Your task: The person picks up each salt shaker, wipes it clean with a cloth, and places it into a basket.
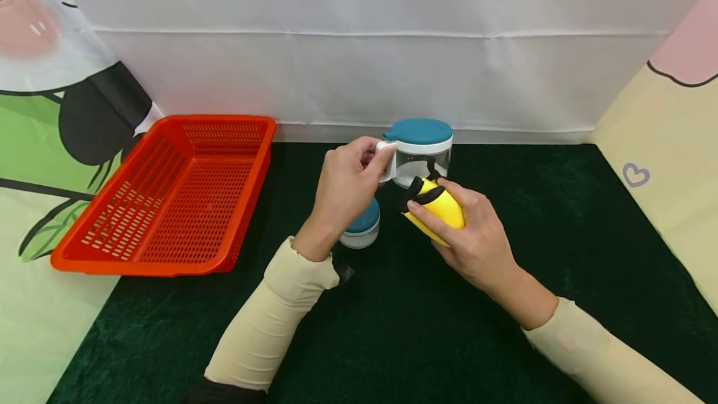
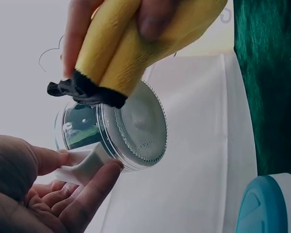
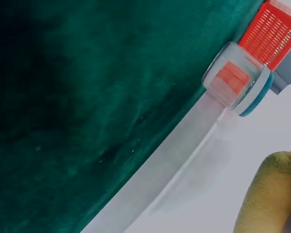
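Observation:
In the head view my left hand [image 1: 348, 179] pinches the white handle [image 1: 389, 170] of a clear glass jar with a blue lid [image 1: 422, 131]. The left wrist view shows the underside of this glass jar [image 2: 141, 121], so it is held up off the table. Beside it, my right hand [image 1: 479, 239] grips a folded yellow cloth [image 1: 445, 211] with black edging. The cloth's black edge [image 2: 99, 92] overlaps the jar in the left wrist view; whether they touch I cannot tell. Behind my left wrist stands a smaller blue-lidded jar [image 1: 361, 239], partly hidden.
A red perforated plastic basket [image 1: 247, 217] stands at the left on the dark green tabletop [image 1: 426, 329]. White fabric [image 1: 336, 80] hangs along the back edge, and printed cloth panels [image 1: 662, 142] flank both sides.

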Demonstrator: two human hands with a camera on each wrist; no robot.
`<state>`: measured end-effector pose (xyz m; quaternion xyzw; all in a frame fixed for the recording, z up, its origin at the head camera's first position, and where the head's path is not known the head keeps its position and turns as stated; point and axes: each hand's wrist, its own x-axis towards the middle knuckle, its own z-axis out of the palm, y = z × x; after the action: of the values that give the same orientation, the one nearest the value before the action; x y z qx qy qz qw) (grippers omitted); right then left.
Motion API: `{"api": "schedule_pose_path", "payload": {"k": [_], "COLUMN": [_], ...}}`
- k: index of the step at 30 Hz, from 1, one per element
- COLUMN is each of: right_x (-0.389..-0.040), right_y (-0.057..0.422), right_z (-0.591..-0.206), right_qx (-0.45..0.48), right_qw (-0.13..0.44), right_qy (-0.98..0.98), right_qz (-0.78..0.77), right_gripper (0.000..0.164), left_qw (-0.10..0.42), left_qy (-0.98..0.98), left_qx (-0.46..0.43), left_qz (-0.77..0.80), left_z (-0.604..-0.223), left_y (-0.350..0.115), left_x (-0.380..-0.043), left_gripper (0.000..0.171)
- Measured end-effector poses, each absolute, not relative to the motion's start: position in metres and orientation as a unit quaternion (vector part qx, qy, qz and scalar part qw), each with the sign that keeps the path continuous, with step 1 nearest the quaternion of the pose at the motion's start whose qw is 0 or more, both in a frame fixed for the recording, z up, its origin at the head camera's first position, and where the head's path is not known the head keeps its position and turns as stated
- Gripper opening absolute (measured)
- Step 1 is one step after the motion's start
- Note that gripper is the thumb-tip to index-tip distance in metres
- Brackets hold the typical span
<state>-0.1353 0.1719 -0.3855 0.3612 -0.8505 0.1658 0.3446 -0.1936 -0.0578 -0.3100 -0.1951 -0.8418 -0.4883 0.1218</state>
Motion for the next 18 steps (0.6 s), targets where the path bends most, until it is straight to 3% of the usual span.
{"api": "schedule_pose_path", "payload": {"k": [8,18], "right_x": [-0.145,-0.15], "right_y": [0.178,0.175], "right_z": [-0.368,-0.349], "right_qx": [0.321,0.3], "right_qw": [0.387,0.417], "right_qy": [-0.845,-0.835], "right_qz": [0.185,0.194], "right_gripper": [0.059,0.065], "left_qw": [0.121,0.114], "left_qy": [-0.848,-0.848], "left_qx": [-0.211,-0.216], "left_qz": [-0.471,-0.471], "left_z": [-0.312,-0.312], "left_y": [-0.053,-0.049], "left_x": [-0.192,-0.191], "left_gripper": [0.028,0.028]}}
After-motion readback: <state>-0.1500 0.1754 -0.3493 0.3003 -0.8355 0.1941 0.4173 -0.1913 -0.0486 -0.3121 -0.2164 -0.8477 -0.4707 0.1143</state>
